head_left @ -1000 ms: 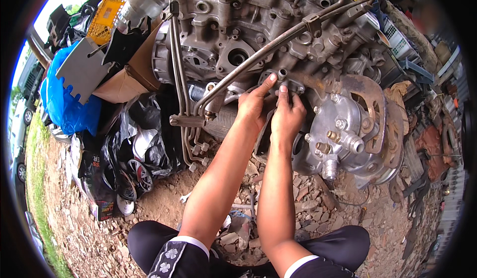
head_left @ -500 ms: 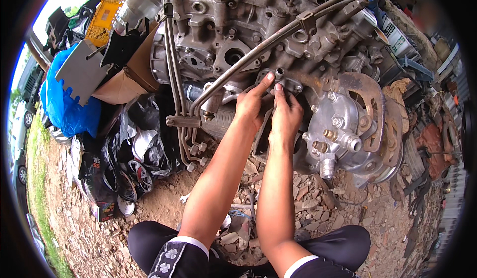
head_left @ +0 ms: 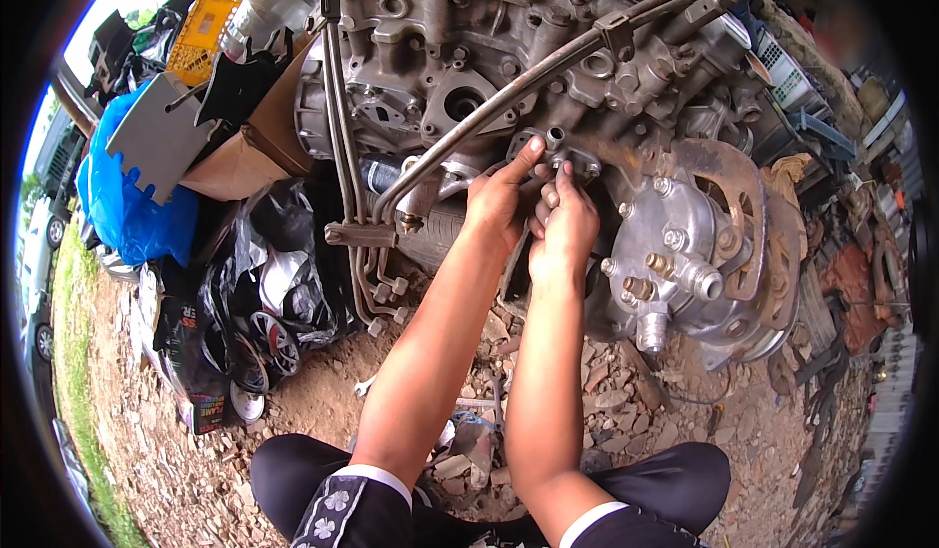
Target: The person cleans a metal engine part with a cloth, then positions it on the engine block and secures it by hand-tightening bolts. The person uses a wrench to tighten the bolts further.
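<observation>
Because the flanged fitting (head_left: 554,141) sits low on the side of the engine block (head_left: 479,34), just below the diagonal steel pipes (head_left: 548,74), it is reached from underneath with both arms extended. Its stub is pointed up and left clear of the fingers. At the flange's left edge the left hand (head_left: 497,202) is placed, thumb laid straight along the metal, probably as a brace; its other fingers are bent underneath. The right hand (head_left: 569,225) is set just beside it, fingers curled in, thumb and index tips drawn close at the lower edge, presumably for fine finger work. Whether anything is pinched by either hand can't be told: grip spots are masked by the knuckles. The fitting's underside is hidden; the block's top is cut off by the frame.
</observation>
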The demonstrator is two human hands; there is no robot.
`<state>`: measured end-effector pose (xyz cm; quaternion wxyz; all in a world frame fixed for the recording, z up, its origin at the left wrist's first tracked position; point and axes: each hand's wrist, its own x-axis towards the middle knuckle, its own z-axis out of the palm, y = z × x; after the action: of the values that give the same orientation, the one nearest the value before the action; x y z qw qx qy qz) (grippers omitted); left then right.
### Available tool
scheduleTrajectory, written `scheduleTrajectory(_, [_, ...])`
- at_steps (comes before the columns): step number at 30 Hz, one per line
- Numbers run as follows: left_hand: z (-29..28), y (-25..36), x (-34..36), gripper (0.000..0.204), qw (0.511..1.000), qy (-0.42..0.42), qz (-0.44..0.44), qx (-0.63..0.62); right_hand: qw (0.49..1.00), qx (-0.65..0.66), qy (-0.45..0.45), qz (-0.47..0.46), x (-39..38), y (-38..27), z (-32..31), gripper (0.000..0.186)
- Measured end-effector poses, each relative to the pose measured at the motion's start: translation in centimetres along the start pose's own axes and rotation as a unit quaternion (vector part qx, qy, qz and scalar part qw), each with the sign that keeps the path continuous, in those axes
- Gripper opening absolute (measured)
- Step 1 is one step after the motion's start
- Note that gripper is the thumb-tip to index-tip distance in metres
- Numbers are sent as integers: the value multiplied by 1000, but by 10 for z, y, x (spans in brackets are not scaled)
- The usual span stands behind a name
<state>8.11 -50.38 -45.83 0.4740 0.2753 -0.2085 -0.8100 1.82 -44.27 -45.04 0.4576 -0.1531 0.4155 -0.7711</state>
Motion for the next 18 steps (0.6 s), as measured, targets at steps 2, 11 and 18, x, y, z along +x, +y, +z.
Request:
scheduleTrajectory(2, [-6, 8, -1, 47, 997, -26, -42, 57, 992, 104, -29, 64, -2, -1, -1, 29])
scheduleTrajectory(11, [5, 2, 2, 45, 1000, 12, 10, 24, 995, -87, 40, 0, -7, -5, 3, 38])
scheduleTrajectory(18, [-8, 9, -1, 39, 988, -69, -76, 113, 994, 69, -26, 85, -4, -8, -4, 30])
